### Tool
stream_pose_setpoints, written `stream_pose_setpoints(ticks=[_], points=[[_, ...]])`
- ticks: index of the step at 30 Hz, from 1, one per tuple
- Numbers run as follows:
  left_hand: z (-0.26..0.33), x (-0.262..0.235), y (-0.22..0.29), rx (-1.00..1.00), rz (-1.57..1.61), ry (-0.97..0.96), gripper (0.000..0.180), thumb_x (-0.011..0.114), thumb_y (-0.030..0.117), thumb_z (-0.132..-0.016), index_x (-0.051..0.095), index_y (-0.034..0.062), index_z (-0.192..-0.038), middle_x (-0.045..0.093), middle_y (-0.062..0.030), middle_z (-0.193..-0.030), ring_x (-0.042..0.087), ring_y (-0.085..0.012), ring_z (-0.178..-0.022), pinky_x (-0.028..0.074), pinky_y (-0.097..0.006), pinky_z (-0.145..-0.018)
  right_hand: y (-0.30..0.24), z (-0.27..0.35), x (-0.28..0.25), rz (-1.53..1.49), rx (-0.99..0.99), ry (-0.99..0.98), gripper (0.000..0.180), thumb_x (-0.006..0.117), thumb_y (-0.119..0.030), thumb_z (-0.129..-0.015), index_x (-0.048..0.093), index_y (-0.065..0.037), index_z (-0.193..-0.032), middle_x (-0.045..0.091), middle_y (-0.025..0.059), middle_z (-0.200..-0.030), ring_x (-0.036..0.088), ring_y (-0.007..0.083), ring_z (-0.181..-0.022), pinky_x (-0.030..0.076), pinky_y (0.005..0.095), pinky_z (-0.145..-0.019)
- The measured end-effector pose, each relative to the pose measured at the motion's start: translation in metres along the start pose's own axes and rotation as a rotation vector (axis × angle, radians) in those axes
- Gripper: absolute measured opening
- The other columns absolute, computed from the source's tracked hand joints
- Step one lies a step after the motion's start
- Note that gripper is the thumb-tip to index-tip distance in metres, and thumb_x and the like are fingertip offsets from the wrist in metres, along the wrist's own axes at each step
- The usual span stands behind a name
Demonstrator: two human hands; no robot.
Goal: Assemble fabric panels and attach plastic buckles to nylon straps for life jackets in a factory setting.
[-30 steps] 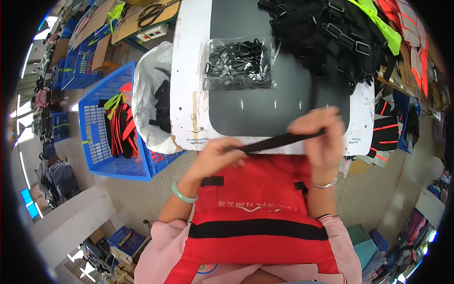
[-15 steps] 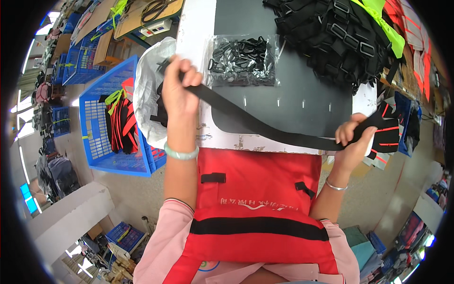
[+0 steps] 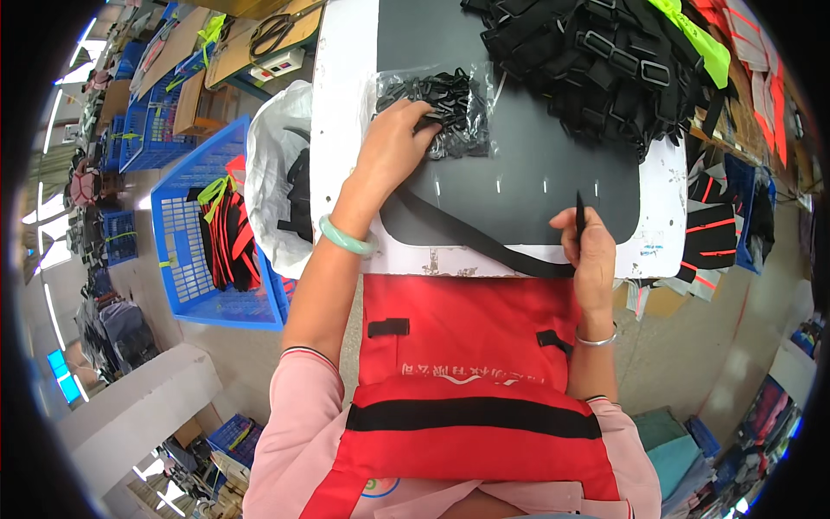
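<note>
My left hand (image 3: 396, 143) is at a clear plastic bag (image 3: 484, 130) on the table, its thumb and fingers bent around small black plastic buckles (image 3: 445, 99). Which buckle it grips is partly hidden by the fingers. My right hand (image 3: 592, 255) is closed on a black webbing strap (image 3: 484, 235), whose short end sticks up past the fingertips. From that hand the strap runs left along the table's front edge and up toward my left wrist, lying slack.
A large pile of black straps with buckles (image 3: 596, 65) lies at the back right of the table (image 3: 519, 186). Left of the table stand a white sack (image 3: 268, 164) and a blue crate (image 3: 181, 259) with red-and-black pieces. Black-and-orange pieces (image 3: 713, 229) hang at the right.
My left hand has let go of the strap's left part and moved right onto the buckle bag. My right hand has come left and turned upright, still holding the strap.
</note>
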State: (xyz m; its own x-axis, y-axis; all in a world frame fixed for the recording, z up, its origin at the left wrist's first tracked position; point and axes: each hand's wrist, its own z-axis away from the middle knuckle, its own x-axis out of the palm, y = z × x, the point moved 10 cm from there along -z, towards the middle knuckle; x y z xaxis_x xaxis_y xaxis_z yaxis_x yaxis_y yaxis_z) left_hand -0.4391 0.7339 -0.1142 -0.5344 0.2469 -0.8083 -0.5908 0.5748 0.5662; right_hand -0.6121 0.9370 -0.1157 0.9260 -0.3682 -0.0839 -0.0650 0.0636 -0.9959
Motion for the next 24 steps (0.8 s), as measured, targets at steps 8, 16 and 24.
stream_pose_setpoints(ticks=[8,16,24], points=[[0.048,0.017,0.020,-0.472,1.071,-0.210,0.015,0.063,0.020,-0.087,0.062,0.0058,-0.091,0.064,-0.0052,-0.076,0.042,-0.0027,-0.052,0.027,-0.017,-0.044,-0.002,-0.022,0.018,0.074,-0.003,0.009,0.015,0.060,-0.013,-0.088,0.056,0.001,-0.091,0.050,-0.0017,-0.066,0.042,0.0052,-0.061,0.037,0.0215,-0.055],[0.089,0.045,0.038,-0.653,1.344,-0.176,0.014,0.063,0.017,-0.086,0.060,0.0040,-0.087,0.059,-0.0014,-0.070,0.043,-0.0036,-0.050,0.028,-0.018,-0.042,-0.012,-0.023,0.059,0.076,0.022,-0.166,0.014,0.061,-0.011,-0.086,0.059,-0.001,-0.095,0.059,0.0014,-0.074,0.050,0.0054,-0.066,0.042,0.0211,-0.061],[0.097,0.056,0.043,-0.694,1.446,-0.262,0.013,0.063,0.014,-0.086,0.057,0.0039,-0.091,0.057,-0.0014,-0.071,0.041,-0.0030,-0.048,0.027,-0.018,-0.041,0.007,-0.019,0.057,0.051,0.095,-0.239,0.015,0.061,-0.014,-0.086,0.060,-0.002,-0.094,0.058,0.0010,-0.071,0.049,0.0057,-0.065,0.041,0.0221,-0.059]])
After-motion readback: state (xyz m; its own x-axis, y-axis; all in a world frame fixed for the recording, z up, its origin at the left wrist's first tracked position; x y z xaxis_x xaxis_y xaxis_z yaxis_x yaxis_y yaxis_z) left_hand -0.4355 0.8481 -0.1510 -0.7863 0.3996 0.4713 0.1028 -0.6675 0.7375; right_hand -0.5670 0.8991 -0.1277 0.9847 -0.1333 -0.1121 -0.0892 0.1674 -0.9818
